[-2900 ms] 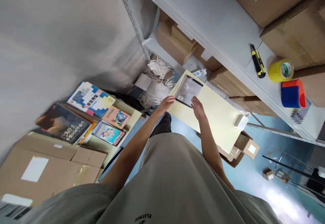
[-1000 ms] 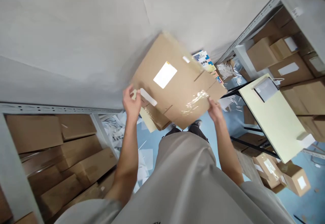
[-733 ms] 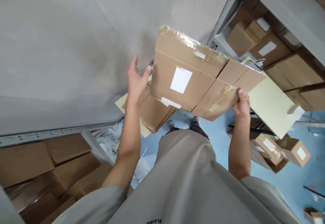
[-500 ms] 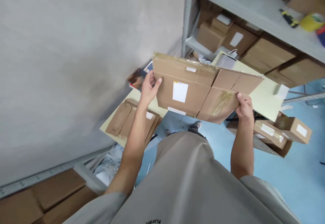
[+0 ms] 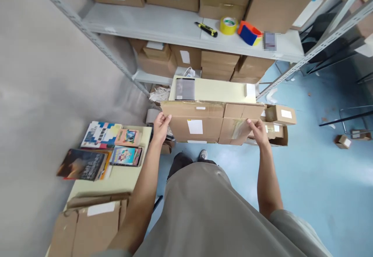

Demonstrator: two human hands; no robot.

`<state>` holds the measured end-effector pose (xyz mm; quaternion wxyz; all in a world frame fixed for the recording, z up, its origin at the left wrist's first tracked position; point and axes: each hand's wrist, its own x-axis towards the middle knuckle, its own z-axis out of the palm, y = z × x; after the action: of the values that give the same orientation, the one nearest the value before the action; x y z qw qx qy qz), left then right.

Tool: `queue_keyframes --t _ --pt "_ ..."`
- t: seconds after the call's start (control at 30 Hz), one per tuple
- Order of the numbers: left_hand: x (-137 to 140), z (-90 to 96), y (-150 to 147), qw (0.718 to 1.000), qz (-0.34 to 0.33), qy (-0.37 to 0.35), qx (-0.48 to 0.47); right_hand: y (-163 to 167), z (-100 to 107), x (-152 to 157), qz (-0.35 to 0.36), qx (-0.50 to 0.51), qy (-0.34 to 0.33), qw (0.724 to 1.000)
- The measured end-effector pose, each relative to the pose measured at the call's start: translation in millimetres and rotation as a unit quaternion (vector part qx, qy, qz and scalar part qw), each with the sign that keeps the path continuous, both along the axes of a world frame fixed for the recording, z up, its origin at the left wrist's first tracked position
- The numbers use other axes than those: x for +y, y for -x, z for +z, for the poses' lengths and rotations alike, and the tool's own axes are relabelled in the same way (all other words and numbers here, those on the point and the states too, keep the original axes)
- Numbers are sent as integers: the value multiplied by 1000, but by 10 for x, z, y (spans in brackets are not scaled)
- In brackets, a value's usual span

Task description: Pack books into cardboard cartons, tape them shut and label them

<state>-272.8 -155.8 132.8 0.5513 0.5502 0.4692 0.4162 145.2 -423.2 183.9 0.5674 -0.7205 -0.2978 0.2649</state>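
A flattened cardboard box with white labels and strips of clear tape is held up in front of me. My left hand grips its left end, thumb on the near face. At the opposite end, my right hand pinches the cardboard near the taped part. Just behind its upper edge lies a pale yellow tabletop, partly hidden by the cardboard. A stack of grey plastic mailers or sheets rests on that tabletop's left side.
Metal shelving at the back holds boxes, a utility knife, yellow tape and an orange-blue roll. Books and folded cardboard lie on a left table. Small boxes stand right.
My view has swung right toward the shelving, so the books on the left table now show. The flattened box has come level before the yellow tabletop, still held by both hands.
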Motion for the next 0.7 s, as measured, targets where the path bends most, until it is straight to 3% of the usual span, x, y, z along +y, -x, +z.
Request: queue_keyframes --t 0.23,0.4,0.53,0.7 --pt "636 177 -926 997 -42 -45 -46 -574 89 288 -26 -33 -37 998" --pt "1120 369 -1473 992 -65 -72 -77 -796 243 647 -26 -56 -12 998" --pt "1433 456 -1831 993 -70 -61 -74 -933 321 808 -64 -60 26 996" --pt "1700 487 -2134 990 -110 -65 -60 -1075 266 958 -131 -63 46 988"
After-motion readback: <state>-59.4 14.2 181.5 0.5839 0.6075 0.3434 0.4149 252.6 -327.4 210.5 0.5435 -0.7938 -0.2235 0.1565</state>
